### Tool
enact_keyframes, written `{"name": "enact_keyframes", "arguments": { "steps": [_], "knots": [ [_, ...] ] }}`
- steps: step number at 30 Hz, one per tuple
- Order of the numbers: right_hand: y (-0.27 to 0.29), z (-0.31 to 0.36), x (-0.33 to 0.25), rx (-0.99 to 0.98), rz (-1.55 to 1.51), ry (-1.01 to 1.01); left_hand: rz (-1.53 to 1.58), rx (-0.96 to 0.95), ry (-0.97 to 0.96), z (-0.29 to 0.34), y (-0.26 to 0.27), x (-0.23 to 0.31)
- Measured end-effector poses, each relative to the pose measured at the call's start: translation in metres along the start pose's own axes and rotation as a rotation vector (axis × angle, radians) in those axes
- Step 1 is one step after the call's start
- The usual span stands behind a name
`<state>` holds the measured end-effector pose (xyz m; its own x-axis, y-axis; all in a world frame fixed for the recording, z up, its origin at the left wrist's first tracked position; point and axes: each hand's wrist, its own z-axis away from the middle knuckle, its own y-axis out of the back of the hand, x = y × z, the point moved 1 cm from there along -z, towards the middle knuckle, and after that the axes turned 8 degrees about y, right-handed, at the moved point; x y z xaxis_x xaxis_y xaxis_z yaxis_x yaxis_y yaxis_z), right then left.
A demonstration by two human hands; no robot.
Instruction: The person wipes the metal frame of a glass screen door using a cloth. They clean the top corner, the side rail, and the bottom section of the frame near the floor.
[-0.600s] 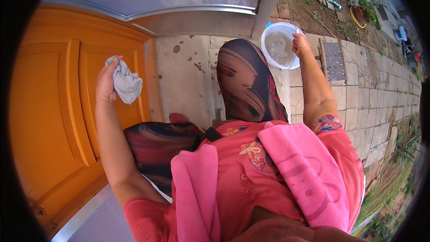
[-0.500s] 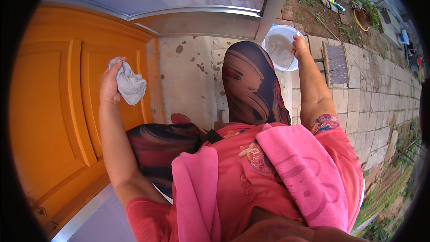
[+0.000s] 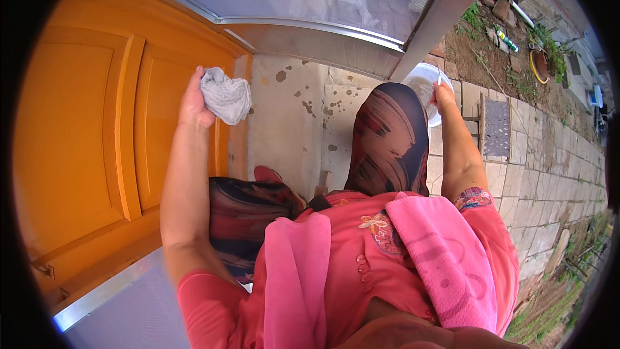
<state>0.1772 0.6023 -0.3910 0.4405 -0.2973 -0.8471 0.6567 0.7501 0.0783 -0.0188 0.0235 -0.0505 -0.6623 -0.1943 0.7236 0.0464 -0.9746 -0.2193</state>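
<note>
My left hand (image 3: 196,102) grips a crumpled, damp-looking grey cloth (image 3: 226,95) in front of the orange door (image 3: 71,136). The cloth bunches out past the fingers toward the doorway. Out to the right, my right hand (image 3: 443,95) is closed round the handle of a white bucket (image 3: 450,79). Cloudy water (image 3: 421,89) shows inside the bucket, but my raised right knee covers part of its near side. Little of the right fingers shows.
A screen door panel in a metal frame (image 3: 310,24) crosses the top. Water spots mark the concrete floor (image 3: 278,129). Beyond the bucket, a low stool with a dark spotted top (image 3: 496,129) stands on paving (image 3: 516,181). A pink towel (image 3: 452,258) hangs round my neck.
The whole view has shifted, with the door frame and yard now further right. My left hand has turned a little with the cloth. My knee now hides more of the bucket.
</note>
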Motion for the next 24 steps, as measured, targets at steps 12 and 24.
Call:
{"name": "enact_keyframes", "arguments": {
  "steps": [12,24],
  "knots": [
    [0.016,0.034,-0.122,0.042,0.906,0.564,0.393,-0.213,0.160,-0.034,-0.159,-0.099],
    [-0.112,0.323,-0.254,-0.432,0.383,1.417,0.468,-0.558,0.158,0.028,-0.244,-0.116]
  ]
}}
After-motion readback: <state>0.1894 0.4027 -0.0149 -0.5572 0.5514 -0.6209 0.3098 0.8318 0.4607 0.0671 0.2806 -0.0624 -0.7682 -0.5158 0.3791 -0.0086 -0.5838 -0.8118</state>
